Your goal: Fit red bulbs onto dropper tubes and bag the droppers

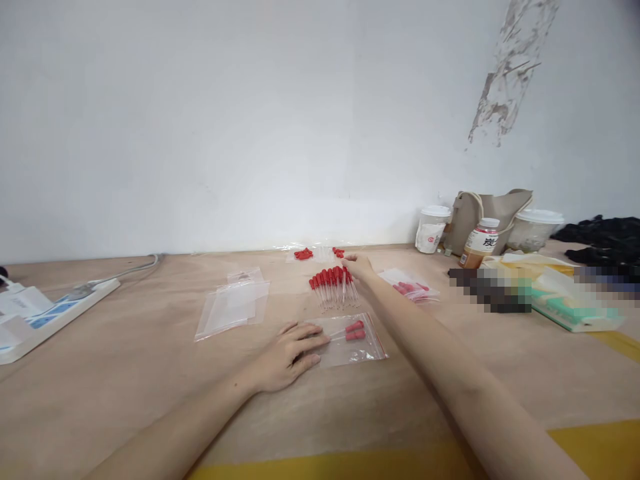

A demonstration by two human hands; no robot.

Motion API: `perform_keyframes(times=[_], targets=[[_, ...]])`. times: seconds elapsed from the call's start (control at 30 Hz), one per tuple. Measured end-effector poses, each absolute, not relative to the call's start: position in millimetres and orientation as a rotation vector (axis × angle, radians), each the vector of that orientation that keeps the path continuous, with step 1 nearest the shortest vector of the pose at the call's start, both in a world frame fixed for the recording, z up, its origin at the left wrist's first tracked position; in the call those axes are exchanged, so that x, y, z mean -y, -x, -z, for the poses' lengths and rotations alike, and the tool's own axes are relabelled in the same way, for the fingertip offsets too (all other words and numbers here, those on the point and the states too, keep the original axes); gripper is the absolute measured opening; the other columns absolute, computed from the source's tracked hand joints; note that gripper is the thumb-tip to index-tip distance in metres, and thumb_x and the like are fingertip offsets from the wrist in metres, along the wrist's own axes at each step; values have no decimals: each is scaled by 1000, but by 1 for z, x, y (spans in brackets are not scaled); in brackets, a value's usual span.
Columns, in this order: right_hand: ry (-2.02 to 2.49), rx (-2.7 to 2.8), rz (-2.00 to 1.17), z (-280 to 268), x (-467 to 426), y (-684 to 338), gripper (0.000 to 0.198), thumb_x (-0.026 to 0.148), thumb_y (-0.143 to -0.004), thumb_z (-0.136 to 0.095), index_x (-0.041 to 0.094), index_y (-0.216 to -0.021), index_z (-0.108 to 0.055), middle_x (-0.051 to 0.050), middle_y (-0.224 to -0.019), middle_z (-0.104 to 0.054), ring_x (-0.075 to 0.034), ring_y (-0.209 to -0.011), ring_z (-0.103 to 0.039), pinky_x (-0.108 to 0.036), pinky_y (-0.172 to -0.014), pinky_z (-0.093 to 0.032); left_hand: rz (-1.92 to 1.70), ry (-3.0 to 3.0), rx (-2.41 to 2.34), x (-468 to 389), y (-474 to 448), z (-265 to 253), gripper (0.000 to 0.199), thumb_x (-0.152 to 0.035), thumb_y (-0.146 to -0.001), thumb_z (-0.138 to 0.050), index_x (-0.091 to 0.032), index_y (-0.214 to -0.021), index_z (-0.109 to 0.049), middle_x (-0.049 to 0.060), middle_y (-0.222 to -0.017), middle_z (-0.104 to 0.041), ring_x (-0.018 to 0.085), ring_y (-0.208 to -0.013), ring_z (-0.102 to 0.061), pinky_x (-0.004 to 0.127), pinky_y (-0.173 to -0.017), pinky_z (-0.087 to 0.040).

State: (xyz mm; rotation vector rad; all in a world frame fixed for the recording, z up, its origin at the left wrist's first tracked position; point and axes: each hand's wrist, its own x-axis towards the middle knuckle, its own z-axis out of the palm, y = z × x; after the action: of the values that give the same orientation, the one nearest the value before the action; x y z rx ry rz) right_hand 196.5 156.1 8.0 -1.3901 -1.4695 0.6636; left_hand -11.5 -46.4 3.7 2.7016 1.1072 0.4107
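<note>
My left hand (287, 355) lies with fingers spread on the closed end of a clear zip bag (333, 357). Inside that bag are two glass droppers (355, 331) with red rubber bulbs. Farther off, my right hand (359, 267) pinches the red bulb of a dropper (344, 285) at the right side of a row of droppers (325, 279). The row's bulbs point toward the wall and its thin glass tips toward me. My right fingertips are partly hidden by the hand itself.
Flat zip bags (235, 307) lie left; filled bags (413, 287) lie right. Red bulbs (303, 254) and clear plastic sit near the wall. A power strip (65, 313) is far left. Cups (433, 230), a bottle (480, 243), a bag (463, 217) and a tissue pack (575, 303) stand right.
</note>
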Motion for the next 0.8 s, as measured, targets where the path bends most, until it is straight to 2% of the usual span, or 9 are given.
perform_keyframes(times=[0.23,0.43,0.6,0.8], targets=[[1163,1370,-650,-21,-106,-240,26,38,-79,-39,17,-94,-41,-1,-73,-60,-7,-52,-51,-19,-51,-42,-455,-2700,-1080,47,8,-7,34,-34,-90,-35,-29,-122,-45,3,-124,-46,19,-117,-38,38,-100,-28],[1079,1124,-701,-1,-46,-285,31,43,-74,-49,20,-92,-38,2,-66,-55,-9,-47,-51,-21,-43,-42,-424,-2722,-1087,47,8,-7,35,-35,-90,-34,-29,-124,-43,3,-126,-44,19,-117,-37,38,-99,-29],[1090,1042,-823,18,-26,-288,26,43,-74,-51,21,-83,-41,-1,-69,-57,-10,-49,-51,-23,-47,-44,-402,-2719,-1121,48,8,-8,35,-34,-91,-33,-30,-125,-42,2,-127,-44,20,-118,-37,39,-99,-29],[1039,1051,-910,28,-26,-276,37,53,-67,-54,21,-82,-39,0,-67,-56,-11,-51,-53,-28,-53,-47,-433,-2718,-1110,47,8,-7,35,-34,-90,-34,-31,-124,-43,2,-127,-45,20,-118,-37,40,-99,-30]])
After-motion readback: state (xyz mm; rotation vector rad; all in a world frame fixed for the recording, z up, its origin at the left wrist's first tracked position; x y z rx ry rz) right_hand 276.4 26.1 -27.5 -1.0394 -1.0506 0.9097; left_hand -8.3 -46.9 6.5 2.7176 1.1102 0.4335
